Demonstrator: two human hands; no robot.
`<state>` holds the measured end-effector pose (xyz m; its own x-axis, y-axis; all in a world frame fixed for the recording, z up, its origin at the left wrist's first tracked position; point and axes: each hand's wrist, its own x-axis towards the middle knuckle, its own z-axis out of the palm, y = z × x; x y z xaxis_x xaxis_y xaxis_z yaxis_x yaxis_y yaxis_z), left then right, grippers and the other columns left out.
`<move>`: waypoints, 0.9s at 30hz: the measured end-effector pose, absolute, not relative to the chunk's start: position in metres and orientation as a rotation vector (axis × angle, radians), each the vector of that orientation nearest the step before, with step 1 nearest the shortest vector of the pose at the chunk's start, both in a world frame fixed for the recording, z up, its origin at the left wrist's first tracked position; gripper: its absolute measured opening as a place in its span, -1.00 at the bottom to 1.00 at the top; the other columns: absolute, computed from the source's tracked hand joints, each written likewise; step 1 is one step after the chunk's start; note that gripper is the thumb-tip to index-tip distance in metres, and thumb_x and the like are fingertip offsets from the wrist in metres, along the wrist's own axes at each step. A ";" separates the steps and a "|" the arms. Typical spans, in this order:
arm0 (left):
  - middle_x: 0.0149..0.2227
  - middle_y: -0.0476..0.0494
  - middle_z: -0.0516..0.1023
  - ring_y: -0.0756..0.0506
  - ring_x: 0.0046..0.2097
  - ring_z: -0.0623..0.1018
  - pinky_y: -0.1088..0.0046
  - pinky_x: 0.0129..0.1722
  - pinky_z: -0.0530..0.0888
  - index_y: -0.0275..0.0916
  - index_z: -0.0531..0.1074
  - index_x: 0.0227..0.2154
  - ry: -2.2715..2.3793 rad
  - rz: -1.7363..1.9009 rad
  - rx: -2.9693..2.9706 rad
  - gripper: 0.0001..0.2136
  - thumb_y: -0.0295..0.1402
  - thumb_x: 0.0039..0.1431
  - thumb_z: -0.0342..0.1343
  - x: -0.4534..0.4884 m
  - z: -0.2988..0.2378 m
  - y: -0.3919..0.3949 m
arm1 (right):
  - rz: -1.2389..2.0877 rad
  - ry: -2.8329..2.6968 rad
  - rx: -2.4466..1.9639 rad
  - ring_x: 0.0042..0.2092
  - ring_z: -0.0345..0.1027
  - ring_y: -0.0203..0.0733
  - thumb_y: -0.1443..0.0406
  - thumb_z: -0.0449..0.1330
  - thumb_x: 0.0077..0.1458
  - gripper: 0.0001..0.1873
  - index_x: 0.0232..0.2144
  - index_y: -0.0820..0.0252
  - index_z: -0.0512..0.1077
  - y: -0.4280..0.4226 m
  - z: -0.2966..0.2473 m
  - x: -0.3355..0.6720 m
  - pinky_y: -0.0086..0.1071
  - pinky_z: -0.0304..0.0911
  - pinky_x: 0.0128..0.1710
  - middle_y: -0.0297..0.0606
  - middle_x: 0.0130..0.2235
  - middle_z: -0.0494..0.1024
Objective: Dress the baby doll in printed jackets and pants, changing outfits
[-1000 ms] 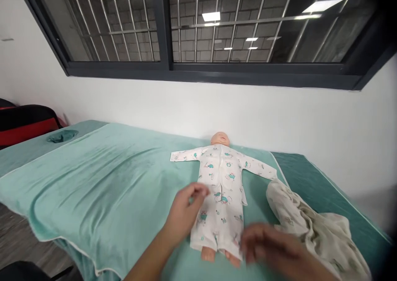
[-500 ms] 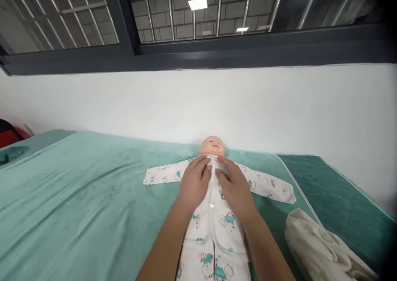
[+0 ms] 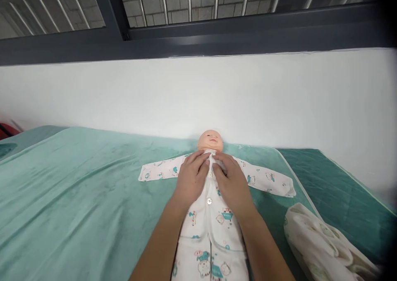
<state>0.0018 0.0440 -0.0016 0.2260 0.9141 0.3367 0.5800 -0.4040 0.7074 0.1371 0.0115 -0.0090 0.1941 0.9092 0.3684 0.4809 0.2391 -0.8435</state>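
A baby doll (image 3: 211, 141) lies on its back with its head toward the wall. It is dressed in a white long-sleeved baby top (image 3: 203, 206) with a teal and pink print, the sleeves spread out to both sides. My left hand (image 3: 192, 177) and my right hand (image 3: 230, 181) rest on the chest. Their fingers are bent together at the front edges just below the collar, pinching the fabric there. A round button (image 3: 209, 201) shows lower on the front. White printed pants (image 3: 194, 258) lie below the top, between my forearms.
A teal plush cover (image 3: 77, 190) spreads beneath the doll, with a darker green one (image 3: 325, 177) at the right. Bundled white cloth (image 3: 322, 244) lies at lower right. A white wall (image 3: 139, 95) and a dark window frame (image 3: 201, 37) stand behind. Something red (image 3: 9, 130) is at far left.
The camera view has tilted slightly downward. At the collar, my fingertips have drawn a little closer together, with the top's front edges gathered between them.
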 end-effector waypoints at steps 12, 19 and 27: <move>0.25 -0.04 0.39 -0.12 0.28 0.32 0.18 0.32 0.24 -0.01 0.46 0.12 1.358 1.019 2.047 -0.65 -0.26 0.40 -0.11 0.000 -0.005 0.046 | 0.461 -1.458 -1.511 0.21 0.24 -0.01 0.21 0.00 0.26 -0.60 0.09 0.05 0.40 0.012 -0.007 0.134 -0.03 0.16 0.22 -0.24 0.18 0.43; 0.25 -0.05 0.38 -0.14 0.27 0.33 0.14 0.31 0.24 0.02 0.44 0.13 1.341 0.989 2.111 -0.64 -0.28 0.41 -0.14 0.000 -0.005 0.046 | 0.489 -1.591 -1.526 0.33 0.08 -0.04 0.19 -0.09 0.31 -0.51 0.23 0.00 0.30 0.012 -0.007 0.136 0.03 0.03 0.30 -0.31 0.29 0.32; 0.29 -0.03 0.32 -0.16 0.31 0.26 0.05 0.30 0.21 0.09 0.40 0.16 1.362 0.902 2.172 -0.61 -0.29 0.41 -0.18 -0.002 -0.004 0.043 | 0.525 -1.573 -1.534 0.36 0.03 -0.03 0.15 -0.05 0.30 -0.48 0.27 0.00 0.26 0.011 -0.006 0.137 0.07 -0.03 0.32 -0.29 0.31 0.30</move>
